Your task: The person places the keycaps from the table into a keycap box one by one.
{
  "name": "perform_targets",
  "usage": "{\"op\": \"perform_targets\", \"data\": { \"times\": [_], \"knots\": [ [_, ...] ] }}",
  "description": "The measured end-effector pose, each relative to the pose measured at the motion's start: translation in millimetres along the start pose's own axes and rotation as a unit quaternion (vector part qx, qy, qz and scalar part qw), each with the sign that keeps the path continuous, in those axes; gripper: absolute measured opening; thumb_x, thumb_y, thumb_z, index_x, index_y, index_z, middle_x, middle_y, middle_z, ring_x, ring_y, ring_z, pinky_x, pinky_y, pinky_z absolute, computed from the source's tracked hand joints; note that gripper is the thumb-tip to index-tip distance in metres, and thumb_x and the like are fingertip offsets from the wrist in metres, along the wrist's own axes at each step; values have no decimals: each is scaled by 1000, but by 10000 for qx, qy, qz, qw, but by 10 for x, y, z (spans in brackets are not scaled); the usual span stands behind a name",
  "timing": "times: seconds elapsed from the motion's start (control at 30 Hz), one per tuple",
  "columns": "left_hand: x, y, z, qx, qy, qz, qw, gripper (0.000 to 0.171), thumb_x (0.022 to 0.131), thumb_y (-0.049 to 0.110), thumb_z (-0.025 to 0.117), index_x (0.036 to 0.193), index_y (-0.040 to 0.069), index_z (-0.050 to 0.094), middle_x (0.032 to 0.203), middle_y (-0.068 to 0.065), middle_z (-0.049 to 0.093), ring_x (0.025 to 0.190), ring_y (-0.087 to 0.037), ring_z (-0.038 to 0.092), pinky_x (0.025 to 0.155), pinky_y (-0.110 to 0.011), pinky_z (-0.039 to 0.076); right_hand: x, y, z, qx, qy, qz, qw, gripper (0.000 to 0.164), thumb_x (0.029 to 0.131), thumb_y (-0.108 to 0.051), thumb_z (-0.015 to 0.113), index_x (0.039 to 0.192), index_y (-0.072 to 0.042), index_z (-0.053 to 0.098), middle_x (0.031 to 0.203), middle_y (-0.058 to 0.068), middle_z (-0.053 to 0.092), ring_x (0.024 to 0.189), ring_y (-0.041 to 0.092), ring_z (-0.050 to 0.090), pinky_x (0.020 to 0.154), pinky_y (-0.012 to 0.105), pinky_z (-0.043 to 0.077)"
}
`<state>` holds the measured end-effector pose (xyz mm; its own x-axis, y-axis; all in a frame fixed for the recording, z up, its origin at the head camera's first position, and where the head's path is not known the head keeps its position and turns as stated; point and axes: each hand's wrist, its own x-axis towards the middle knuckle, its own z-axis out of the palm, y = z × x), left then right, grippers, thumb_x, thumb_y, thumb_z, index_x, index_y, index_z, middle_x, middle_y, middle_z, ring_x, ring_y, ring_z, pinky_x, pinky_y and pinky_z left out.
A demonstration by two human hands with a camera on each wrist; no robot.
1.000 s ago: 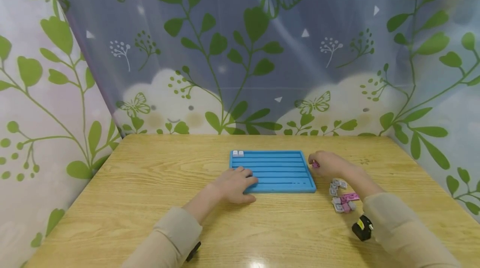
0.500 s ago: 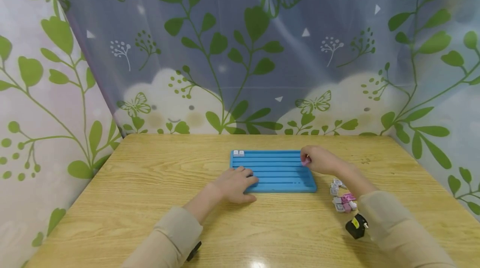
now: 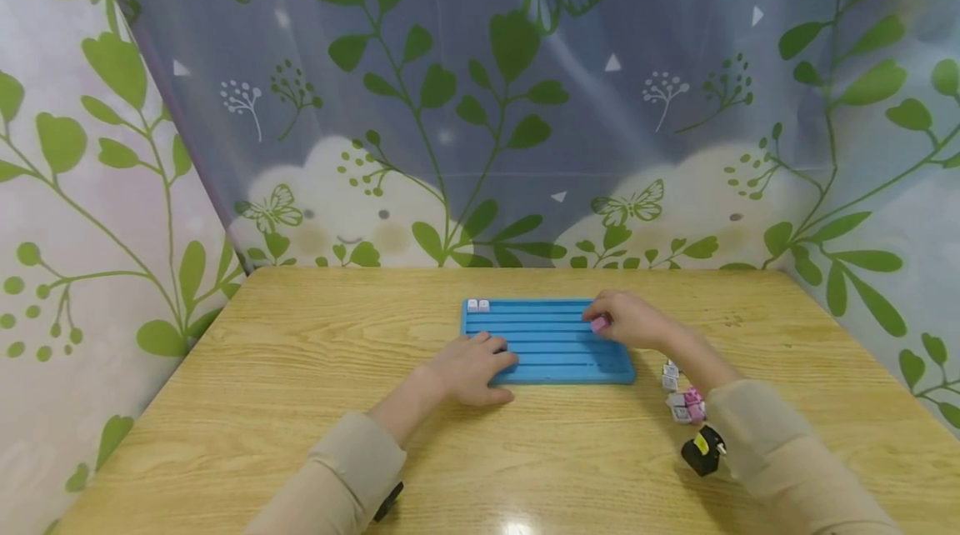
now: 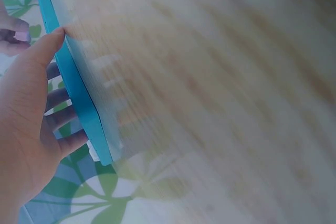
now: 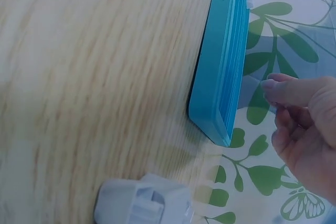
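A blue ridged tray (image 3: 551, 345) lies on the table, with two white keycaps (image 3: 477, 305) at its back left corner. My left hand (image 3: 468, 370) rests on the front left part of the tray, fingers spread over the ridges. In the left wrist view its thumb (image 4: 52, 43) touches the tray's front wall. Above the tray's right side, my right hand (image 3: 632, 320) pinches a pink keycap (image 3: 600, 324) between thumb and fingers. In the right wrist view that hand's thumb and fingertips meet, mostly covering the keycap.
Loose white and pink keycaps (image 3: 684, 407) lie on the wooden table (image 3: 300, 352) to the right of the tray, near my right forearm. One white keycap (image 5: 144, 203) shows its hollow underside in the right wrist view. A patterned curtain (image 3: 450, 102) stands behind the table.
My right hand has moved left, from beside the tray's right edge to over its ridges, carrying the pink keycap. The left hand has stayed on the tray.
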<state>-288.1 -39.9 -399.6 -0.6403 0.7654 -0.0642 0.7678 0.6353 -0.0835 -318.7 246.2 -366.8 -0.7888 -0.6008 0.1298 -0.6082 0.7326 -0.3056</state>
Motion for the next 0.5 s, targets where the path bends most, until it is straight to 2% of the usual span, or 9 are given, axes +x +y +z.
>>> {"op": "perform_targets", "data": {
  "times": [0.2,0.5],
  "knots": [
    [-1,4,-9,-30,-8,-12,10000,55,90,51,49,136,21,47,134,-4,45,121,-23,42,96,-40,38,24,7,33,-117,178,-198,9996,21,81,3,64,102,3,68,92,11,59,79,20,54,70,35,47],
    [7,-3,8,37,-40,3,10000,56,90,52,49,137,22,46,135,-4,45,122,-23,42,97,-40,38,115,-55,96,-198,224,-18,9996,23,80,2,66,102,6,65,90,10,59,77,19,54,68,34,48]
  ]
}}
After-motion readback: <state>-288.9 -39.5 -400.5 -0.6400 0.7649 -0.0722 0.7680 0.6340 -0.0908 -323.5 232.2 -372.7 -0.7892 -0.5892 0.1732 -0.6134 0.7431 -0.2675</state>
